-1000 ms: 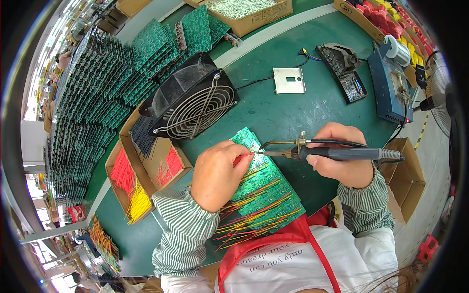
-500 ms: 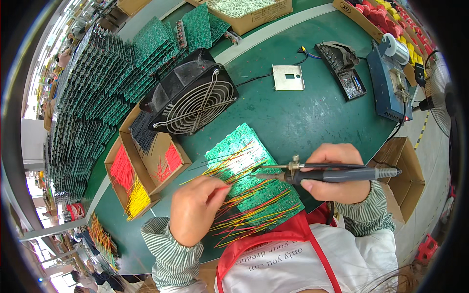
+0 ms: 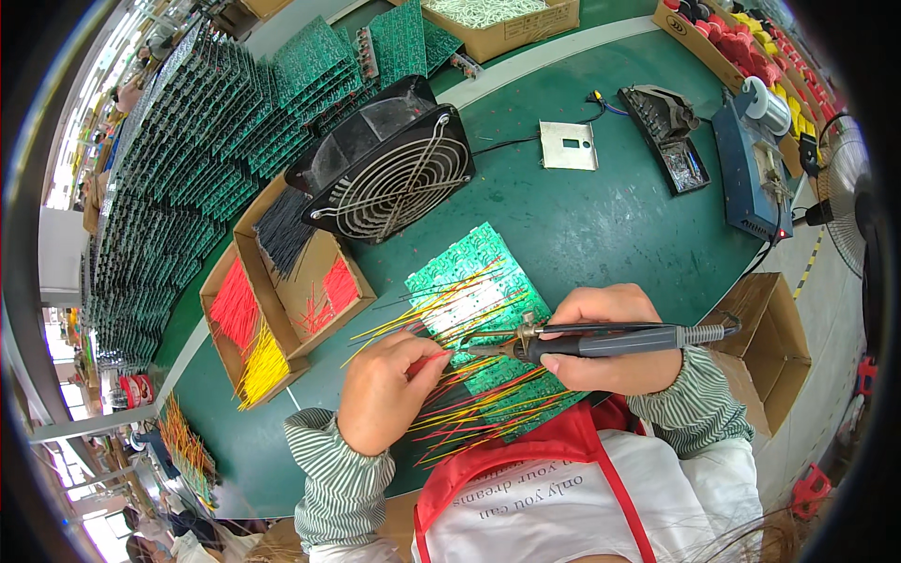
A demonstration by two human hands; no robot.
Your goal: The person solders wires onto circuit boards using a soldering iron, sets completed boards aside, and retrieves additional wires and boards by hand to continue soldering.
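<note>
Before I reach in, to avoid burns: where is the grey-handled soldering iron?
In the head view, the grey-handled soldering iron is right of centre, gripped by the right hand, its tip near the left hand, over the green circuit board.

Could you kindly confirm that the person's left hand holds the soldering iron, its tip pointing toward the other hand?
Not quite: the head view shows the right hand holding the soldering iron; it does point toward the other hand.
</note>
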